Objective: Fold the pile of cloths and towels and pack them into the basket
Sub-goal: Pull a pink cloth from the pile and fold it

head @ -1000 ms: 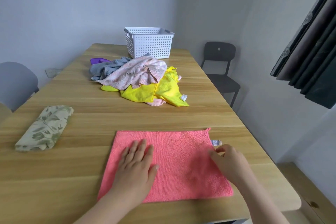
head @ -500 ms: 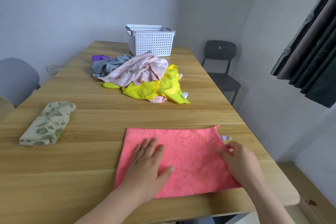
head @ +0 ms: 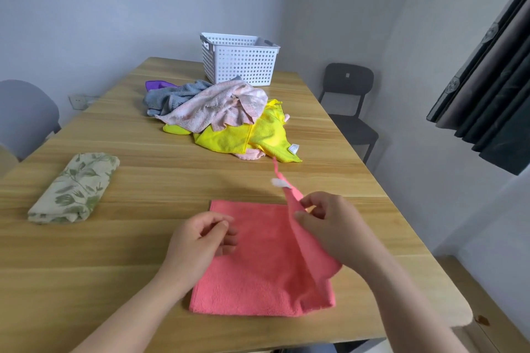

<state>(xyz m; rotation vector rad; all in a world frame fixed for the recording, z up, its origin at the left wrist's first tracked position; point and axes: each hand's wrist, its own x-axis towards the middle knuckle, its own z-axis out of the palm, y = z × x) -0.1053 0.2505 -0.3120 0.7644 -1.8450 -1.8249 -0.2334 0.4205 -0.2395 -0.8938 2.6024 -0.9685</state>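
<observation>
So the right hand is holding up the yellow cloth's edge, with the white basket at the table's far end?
No. The head view shows the right hand holding up the edge of the pink cloth, not yellow. The white basket is at the far end of the table.

Soft even daylight; faint shadows; hands motion-blurred; edges bowed.
</observation>
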